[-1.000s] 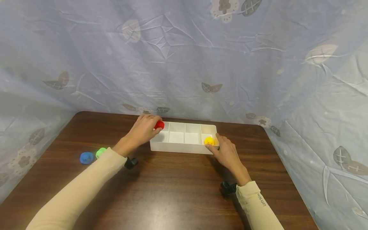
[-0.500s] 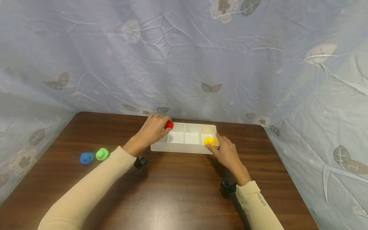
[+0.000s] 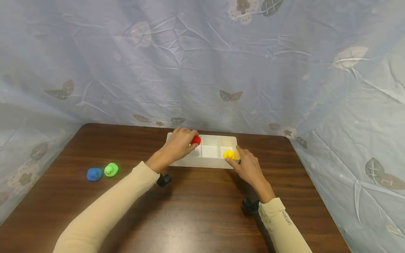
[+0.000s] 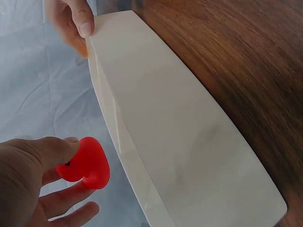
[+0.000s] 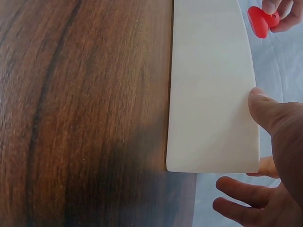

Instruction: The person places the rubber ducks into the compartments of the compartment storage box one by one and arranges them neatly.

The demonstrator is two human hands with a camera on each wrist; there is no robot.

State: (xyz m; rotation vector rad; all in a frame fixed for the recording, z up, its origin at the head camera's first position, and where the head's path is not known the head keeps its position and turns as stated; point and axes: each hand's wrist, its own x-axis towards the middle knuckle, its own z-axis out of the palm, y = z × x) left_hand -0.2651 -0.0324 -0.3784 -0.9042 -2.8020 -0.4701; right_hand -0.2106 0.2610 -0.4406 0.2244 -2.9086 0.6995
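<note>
My left hand [image 3: 179, 143] pinches a small red rubber duck [image 4: 90, 165] between thumb and fingers, above the white divided tray [image 3: 202, 162]. In the head view the duck overlaps the tray's second compartment from the left; the left wrist view has it just above the rim. At the tray's right end, my right hand [image 3: 250, 168] holds the corner, thumb [image 5: 263, 108] on the front rim and a finger around the end wall. A yellow rubber duck [image 3: 228, 154] sits in the rightmost compartment, beside that thumb. The hand partly covers the left compartments.
Off to the left on the brown wooden table [image 3: 196, 207] sit a green rubber duck [image 3: 111, 169] and a blue rubber duck [image 3: 94, 174], side by side. Behind the tray hangs a pale patterned curtain [image 3: 202, 70], which continues along both sides.
The left hand has carried the red duck rightward, from over the leftmost compartment to the second one. The green duck, partly covered earlier by the sleeve, now shows fully. The right hand keeps its place.
</note>
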